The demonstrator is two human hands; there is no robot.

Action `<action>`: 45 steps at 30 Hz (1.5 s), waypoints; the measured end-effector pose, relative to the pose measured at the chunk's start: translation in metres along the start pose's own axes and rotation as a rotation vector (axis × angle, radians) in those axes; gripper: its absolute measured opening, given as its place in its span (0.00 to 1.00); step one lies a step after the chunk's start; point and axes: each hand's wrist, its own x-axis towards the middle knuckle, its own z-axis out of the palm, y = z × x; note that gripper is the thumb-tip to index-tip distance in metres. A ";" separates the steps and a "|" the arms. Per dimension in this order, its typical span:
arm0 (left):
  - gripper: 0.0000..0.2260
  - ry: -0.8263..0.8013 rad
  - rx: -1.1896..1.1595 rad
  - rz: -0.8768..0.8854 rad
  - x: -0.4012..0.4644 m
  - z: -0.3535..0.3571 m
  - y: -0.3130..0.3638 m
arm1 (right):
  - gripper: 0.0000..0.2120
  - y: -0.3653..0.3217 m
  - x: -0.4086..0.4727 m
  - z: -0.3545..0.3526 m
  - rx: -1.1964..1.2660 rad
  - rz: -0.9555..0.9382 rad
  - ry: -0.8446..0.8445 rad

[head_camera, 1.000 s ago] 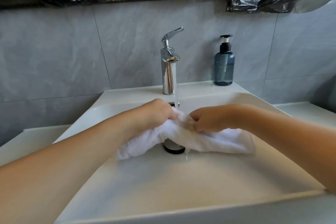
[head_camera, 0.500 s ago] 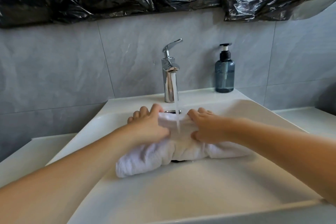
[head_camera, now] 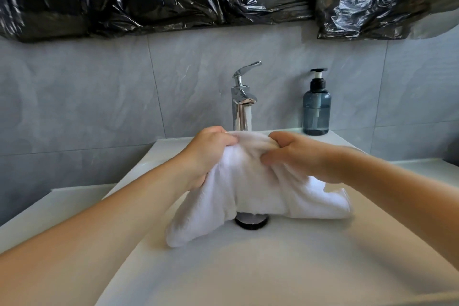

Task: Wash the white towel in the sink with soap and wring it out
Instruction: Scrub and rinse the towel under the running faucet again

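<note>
Basin: we are leaning over a white rectangular ceramic sink [head_camera: 248,268], and its round chrome drain plug [head_camera: 251,220] is peeking out from under the cloth.
Towel: we are holding the white terry towel [head_camera: 250,181] bunched at its top under the tap, while its two ends are hanging down and resting on the sink floor on either side of the drain.
Left hand: our left hand [head_camera: 211,149] is gripping the towel's upper left part, fingers curled into the fabric.
Right hand: our right hand [head_camera: 295,154] is pinching and gathering the upper right part, thumb and fingers closed on the cloth.
Look of the towel: it is looking thick, soft and heavy with water; we are seeing no lather on it.
Progress: we are judging ourselves to be at the wetting or rinsing stage; whether soap has been applied we cannot tell, and the wringing is not yet done.
Tap: the chrome single-lever faucet [head_camera: 242,104] is running a stream onto the towel's top.
Soap: the blue-grey translucent pump bottle [head_camera: 316,109] is standing on the sink's back ledge, right of the faucet.
</note>
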 end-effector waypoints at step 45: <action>0.14 -0.265 1.062 0.164 -0.019 0.020 -0.031 | 0.14 0.016 -0.014 0.031 -0.784 -0.070 -0.251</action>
